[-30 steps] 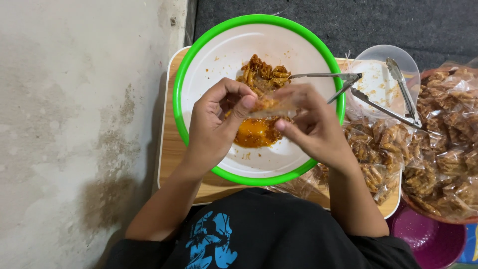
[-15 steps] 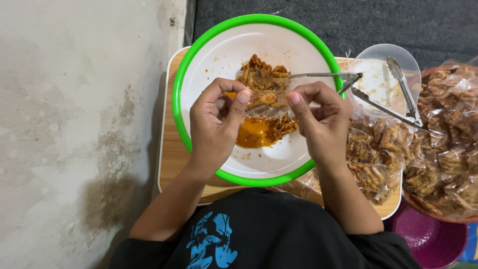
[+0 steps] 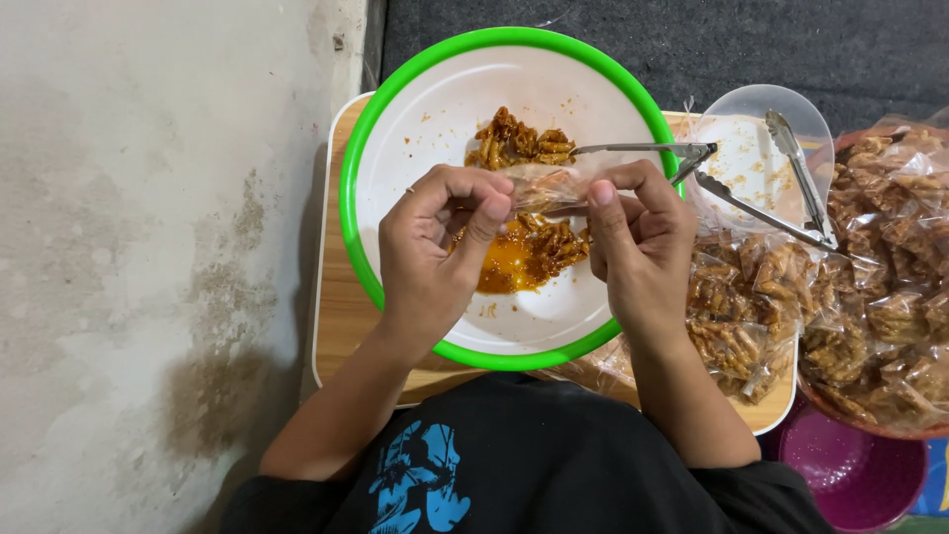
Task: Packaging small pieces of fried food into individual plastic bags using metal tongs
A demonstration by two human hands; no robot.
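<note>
A small clear plastic bag (image 3: 547, 188) is pinched at its mouth between the left hand (image 3: 435, 237) and the right hand (image 3: 638, 232), both closed on its edges, above a green-rimmed white bowl (image 3: 395, 129). The bag looks thin, crumpled and barely filled. Below the hands, a remainder of orange, saucy snack pieces (image 3: 524, 247) is left unpacked; beyond the right hand, metal tongs (image 3: 751, 198) and many filled bags (image 3: 771, 297) are heaped, suggesting most packing is done.

left hand (image 3: 435, 247): fingers pinched, raised | right hand (image 3: 638, 242): fingers pinched, facing left hand
</note>
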